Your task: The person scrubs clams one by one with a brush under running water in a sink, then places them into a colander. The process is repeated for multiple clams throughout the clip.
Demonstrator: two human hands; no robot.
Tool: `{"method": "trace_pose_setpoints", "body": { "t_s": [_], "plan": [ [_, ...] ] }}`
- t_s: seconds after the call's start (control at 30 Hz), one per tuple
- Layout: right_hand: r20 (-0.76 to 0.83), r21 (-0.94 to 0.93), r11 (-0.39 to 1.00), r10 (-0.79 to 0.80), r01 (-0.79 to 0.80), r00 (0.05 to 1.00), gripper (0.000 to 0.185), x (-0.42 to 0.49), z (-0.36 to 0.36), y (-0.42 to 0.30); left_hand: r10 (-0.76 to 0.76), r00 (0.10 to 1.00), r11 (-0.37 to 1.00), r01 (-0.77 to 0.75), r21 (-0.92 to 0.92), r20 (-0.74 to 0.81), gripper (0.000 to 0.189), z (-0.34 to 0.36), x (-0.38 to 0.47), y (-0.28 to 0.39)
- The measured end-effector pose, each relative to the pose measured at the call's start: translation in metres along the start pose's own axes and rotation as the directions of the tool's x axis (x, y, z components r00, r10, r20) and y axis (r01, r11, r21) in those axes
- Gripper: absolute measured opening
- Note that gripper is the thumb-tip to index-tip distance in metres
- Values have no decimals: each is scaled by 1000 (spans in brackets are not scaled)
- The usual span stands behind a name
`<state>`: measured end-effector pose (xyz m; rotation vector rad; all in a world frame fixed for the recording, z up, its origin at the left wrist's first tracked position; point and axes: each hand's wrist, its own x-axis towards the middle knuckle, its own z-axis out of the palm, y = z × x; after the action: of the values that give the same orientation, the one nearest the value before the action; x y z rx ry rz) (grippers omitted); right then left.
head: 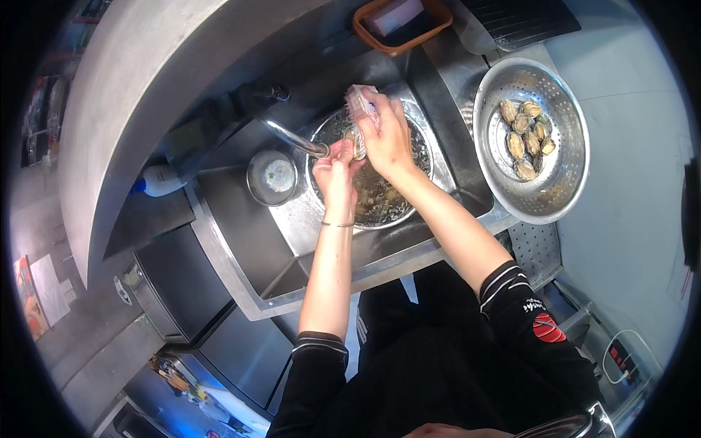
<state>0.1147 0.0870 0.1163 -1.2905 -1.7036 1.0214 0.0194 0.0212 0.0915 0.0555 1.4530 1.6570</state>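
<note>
My left hand [335, 174] pinches a small abalone [358, 149] beside the faucet spout [312, 147]. In my right hand [388, 137] is a pale pink scrub brush [360, 101], its bristles facing left, its lower end at the abalone. Both hands are above a round metal basin [429, 174] of bubbly water inside the steel sink. Brownish shapes lie under the water, too blurred to make out. To the right, a perforated steel colander [567, 180] holds several abalones [531, 143] in their shells.
A small round strainer or bowl [257, 189] sits in the sink [233, 230], left of the basin. Behind the sink is an orange-rimmed plastic tub [402, 46]. A white bottle with a blue cap [163, 180] stands at left, below a large curved metal panel [137, 98].
</note>
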Motion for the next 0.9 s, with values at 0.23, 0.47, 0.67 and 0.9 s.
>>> {"method": "trace_pose_setpoints", "body": {
  "t_s": [0.23,0.47,0.67,0.9],
  "plan": [
    [41,-22,999,26,-25,999,46,-3,-6,-1,64,996,988,-73,140,68,17,-19,0,-12],
    [70,50,993,-111,107,991,47,-61,11,-4,239,970,969,-235,80,-43,7,-25,18,-4],
    [-137,26,999,40,-37,990,48,11,25,16,-177,984,981,178,-77,14,29,-13,9,-18],
    [175,-464,883,173,-74,969,54,-73,-96,85,-208,927,969,238,-61,312,39,30,-46,21]
  ]
}}
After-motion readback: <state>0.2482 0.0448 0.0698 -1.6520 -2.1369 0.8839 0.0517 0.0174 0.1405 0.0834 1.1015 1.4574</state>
